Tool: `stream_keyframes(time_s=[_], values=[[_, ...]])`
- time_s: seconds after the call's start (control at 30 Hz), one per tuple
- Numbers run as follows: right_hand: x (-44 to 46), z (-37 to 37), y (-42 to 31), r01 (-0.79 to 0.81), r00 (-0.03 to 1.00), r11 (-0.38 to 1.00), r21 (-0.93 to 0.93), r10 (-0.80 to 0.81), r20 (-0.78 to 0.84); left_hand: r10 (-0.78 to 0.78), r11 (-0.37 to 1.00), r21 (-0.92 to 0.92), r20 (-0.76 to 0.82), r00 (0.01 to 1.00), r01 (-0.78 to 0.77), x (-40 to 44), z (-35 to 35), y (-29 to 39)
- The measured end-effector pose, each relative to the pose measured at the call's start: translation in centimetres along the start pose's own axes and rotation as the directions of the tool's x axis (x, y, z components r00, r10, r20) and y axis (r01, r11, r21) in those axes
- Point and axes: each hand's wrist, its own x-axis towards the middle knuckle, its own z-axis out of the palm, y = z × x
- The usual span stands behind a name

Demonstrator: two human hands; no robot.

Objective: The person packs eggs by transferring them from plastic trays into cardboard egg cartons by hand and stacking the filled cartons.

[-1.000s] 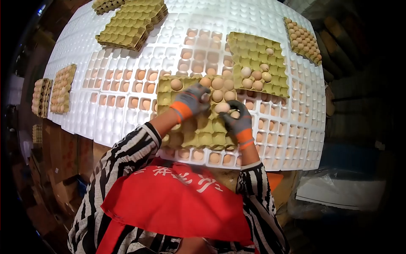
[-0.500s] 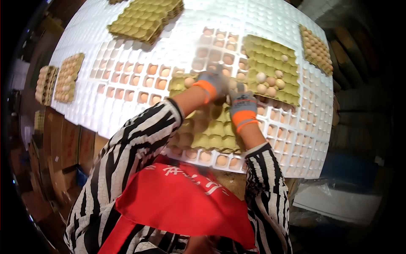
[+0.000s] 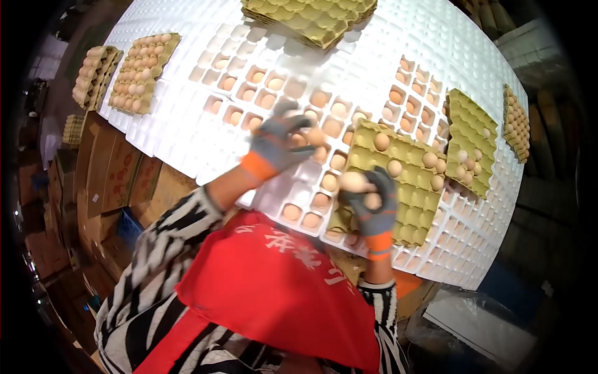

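My left hand (image 3: 281, 140), in a grey and orange glove, is over the white foam tray (image 3: 269, 198), its fingers curved around a brown egg (image 3: 315, 136). Eggs fill several square cells near it. My right hand (image 3: 375, 201), gloved alike, holds a blurred egg (image 3: 354, 182) and another egg (image 3: 372, 201) above the left edge of a yellow-green pulp tray (image 3: 408, 199). That pulp tray carries several eggs, such as one (image 3: 382, 141) near its top corner.
A second pulp tray (image 3: 464, 118) with several eggs lies to the right, a full one (image 3: 516, 124) beyond it. Stacked pulp trays (image 3: 311, 19) stand at the top. Full egg trays (image 3: 142, 71) sit at the left, above cardboard boxes (image 3: 118, 174).
The view has swung left. My left hand has moved from the pulp tray to the white foam tray. My right hand has drawn back toward the pulp tray's left edge and now shows two eggs.
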Motion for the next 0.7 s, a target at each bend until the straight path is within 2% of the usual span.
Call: stream_keyframes(time_s=[0.03,0.07,0.1,0.13,0.2,0.27,0.3,0.33,0.4,0.43,0.47,0.5,0.53,0.57,0.6,0.63,0.67,0.7], values=[[0.3,3.0,-2.4,-0.022,0.998,1.0,0.003,0.022,0.063,-0.06,0.997,0.047,-0.005,0.998,0.06,-1.7,-2.6,-3.1],[0.6,5.6,-3.8,0.034,0.992,0.994,-0.104,-0.021,0.124,-0.074,0.997,0.001,-0.014,0.997,0.074,-3.3,-3.8,-6.8],[0.7,8.5,-4.4,0.051,0.984,0.986,-0.157,-0.023,0.178,-0.058,0.972,0.224,-0.032,0.998,0.064,-4.6,-5.8,-8.2],[0.9,11.1,-4.8,0.078,0.978,0.99,-0.119,-0.053,0.2,-0.188,0.969,0.172,0.037,0.981,0.179,-5.5,-6.5,-10.2],[1.4,15.7,-5.5,0.161,0.972,0.943,-0.291,-0.101,0.21,-0.209,0.951,0.241,0.044,0.977,0.193,-6.6,-6.7,-12.0],[1.4,18.9,-4.6,0.161,0.96,0.86,-0.484,-0.023,0.279,-0.13,0.951,0.285,0.034,0.991,0.115,-7.3,-5.1,-14.0],[1.4,19.9,-4.2,0.168,0.953,0.8,-0.576,0.019,0.303,-0.169,0.907,0.41,0.134,0.976,0.1,-7.5,-4.6,-14.3],[1.4,20.1,-4.5,0.071,0.965,0.869,-0.49,0.065,0.255,-0.205,0.885,0.459,0.225,0.953,0.082,-7.0,-5.3,-13.7],[0.3,19.7,-5.0,-0.116,0.966,0.951,-0.286,0.175,0.191,-0.25,0.907,0.405,0.296,0.922,0.115,-6.6,-6.3,-14.0],[-0.5,19.7,-3.7,-0.079,0.986,0.969,-0.234,0.111,0.128,-0.238,0.909,0.401,0.269,0.933,0.116,-6.8,-6.6,-14.7],[-0.7,19.2,-2.3,-0.002,0.989,0.966,-0.258,0.039,0.142,-0.219,0.909,0.402,0.242,0.945,0.108,-6.8,-7.0,-15.9],[-1.2,18.8,-1.0,-0.223,0.959,0.975,-0.014,0.222,0.175,-0.163,0.941,0.328,0.207,0.965,0.089,-6.8,-7.3,-17.2],[-0.8,18.1,-2.0,-0.416,0.903,0.884,0.213,0.373,0.212,-0.109,0.944,0.324,0.141,0.984,0.059,-6.4,-7.9,-17.3],[-0.4,17.4,-3.1,-0.568,0.822,0.708,0.42,0.515,0.244,-0.061,0.981,0.186,0.021,0.998,0.056,-6.3,-8.3,-18.0],[-0.4,16.9,-2.5,-0.525,0.841,0.707,0.473,0.515,0.165,-0.035,0.998,0.044,-0.1,0.994,0.039,-6.4,-8.6,-18.6],[-0.4,16.4,-1.4,-0.398,0.903,0.801,0.447,0.428,0.036,-0.026,0.995,-0.098,-0.249,0.968,0.001,-6.2,-8.7,-19.0],[-0.4,16.0,-0.3,-0.261,0.942,0.879,0.399,0.322,-0.092,0.027,0.998,-0.042,-0.359,0.933,-0.045,-6.2,-8.0,-20.4],[-0.2,16.0,0.9,0.004,0.978,0.999,0.048,0.006,-0.207,0.052,0.999,0.015,-0.308,0.95,-0.049,-6.3,-7.2,-22.5]])
